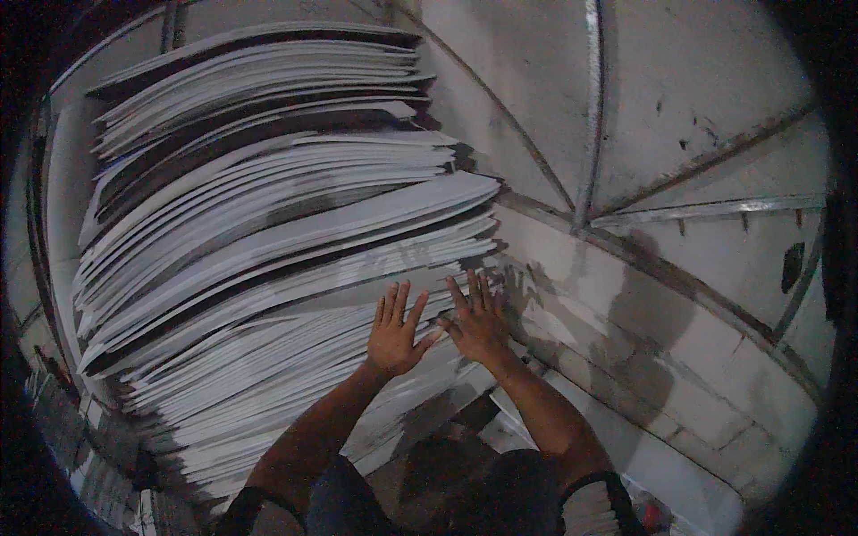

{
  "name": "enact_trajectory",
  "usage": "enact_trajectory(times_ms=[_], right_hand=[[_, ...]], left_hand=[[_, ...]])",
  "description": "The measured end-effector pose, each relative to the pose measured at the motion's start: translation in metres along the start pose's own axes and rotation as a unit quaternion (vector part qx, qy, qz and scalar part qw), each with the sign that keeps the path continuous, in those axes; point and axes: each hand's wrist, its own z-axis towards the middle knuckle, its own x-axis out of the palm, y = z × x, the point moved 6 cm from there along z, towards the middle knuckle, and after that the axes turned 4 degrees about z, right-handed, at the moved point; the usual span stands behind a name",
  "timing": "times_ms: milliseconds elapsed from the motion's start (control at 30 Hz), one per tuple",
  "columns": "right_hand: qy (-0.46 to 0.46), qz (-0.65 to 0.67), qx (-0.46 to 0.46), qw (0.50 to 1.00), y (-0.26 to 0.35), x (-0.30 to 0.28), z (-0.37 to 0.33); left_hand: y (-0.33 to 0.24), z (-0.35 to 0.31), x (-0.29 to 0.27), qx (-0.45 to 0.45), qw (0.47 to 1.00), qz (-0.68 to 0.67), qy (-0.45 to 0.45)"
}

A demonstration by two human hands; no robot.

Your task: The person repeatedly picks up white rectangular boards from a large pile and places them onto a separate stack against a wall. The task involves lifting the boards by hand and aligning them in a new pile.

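Observation:
A tall stack of thin white sheets [268, 232], perhaps board or cardboard, fills the left and middle of the head view. Its layers bow and fan out unevenly, with dark gaps between some bundles. My left hand [393, 335] is spread flat, fingers pointing away from me, over the near right part of the stack. Beside it my right hand [478, 317] is likewise spread, close to the stack's right end. The two thumbs come near each other. Neither hand holds anything. Whether the palms press on the sheets or hover just over them, I cannot tell.
On the right stands a pale block wall [661, 330], with metal framing [590, 116] and panels above it. A long white panel or container [679, 464] lies along the wall's foot. More stacked sheets [85, 464] show at the lower left.

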Motion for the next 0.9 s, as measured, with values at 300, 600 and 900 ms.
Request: enact_trajectory(times_ms=[300, 600, 900], right_hand=[[-0.01, -0.014, 0.061, 0.998, -0.103, -0.043, -0.081], [0.06, -0.079, 0.231, 0.968, -0.212, -0.06, -0.241], [0.095, -0.06, 0.372, 0.921, -0.28, -0.065, -0.406]], left_hand=[[-0.131, 0.026, 0.075, 0.079, 0.992, -0.094, -0.03], [-0.287, -0.005, 0.16, 0.138, 0.965, -0.219, 0.052], [-0.395, -0.064, 0.238, 0.156, 0.944, -0.231, 0.178]])
